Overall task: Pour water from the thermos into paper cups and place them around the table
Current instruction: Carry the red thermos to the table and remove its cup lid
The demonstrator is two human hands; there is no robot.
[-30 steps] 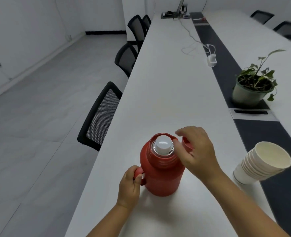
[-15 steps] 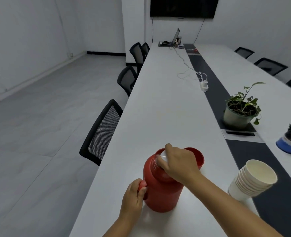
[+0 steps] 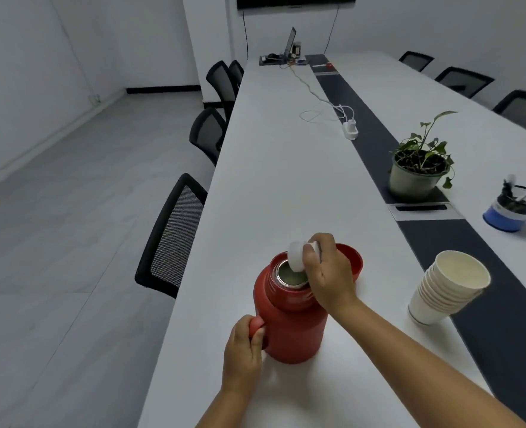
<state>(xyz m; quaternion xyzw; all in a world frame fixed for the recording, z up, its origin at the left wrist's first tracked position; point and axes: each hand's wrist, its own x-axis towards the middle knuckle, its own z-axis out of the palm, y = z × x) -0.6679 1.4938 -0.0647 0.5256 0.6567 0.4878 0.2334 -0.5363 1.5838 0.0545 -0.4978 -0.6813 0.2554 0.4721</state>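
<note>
A red thermos [image 3: 289, 316] stands upright on the near end of a long white table [image 3: 274, 180]. The person's left hand [image 3: 243, 350] is wrapped tight around the red handle [image 3: 256, 325] on the side of the thermos, fingers curled closed on it. The right hand [image 3: 326, 273] is up by the top of the thermos and pinches a white stopper [image 3: 297, 256] between thumb and fingers. The stopper is out of the hole and tilted, just above the rim. The mouth [image 3: 289, 273] of the thermos is open, with a shiny metal ring around it and a dark inside. I cannot tell how much water is in there. Just behind the thermos, partly hidden by the right hand, a red lid [image 3: 352, 262] sits on the table like a small bowl. To the right of the thermos, well apart from it, is a stack of paper cups [image 3: 447, 288]. The stack leans over, with the open top cup facing up and to the right. It rests at the edge of a dark strip [image 3: 502, 319] that runs down the middle of the table. Farther along that strip sits a potted plant [image 3: 419, 168] with green leaves. To the right of the plant is a blue pen holder [image 3: 512, 211] with pens in it. Farther up the table lie a white charger [image 3: 350, 131] and its cord. Black mesh chairs [image 3: 172, 236] are pushed in along the left side of the table.
</note>
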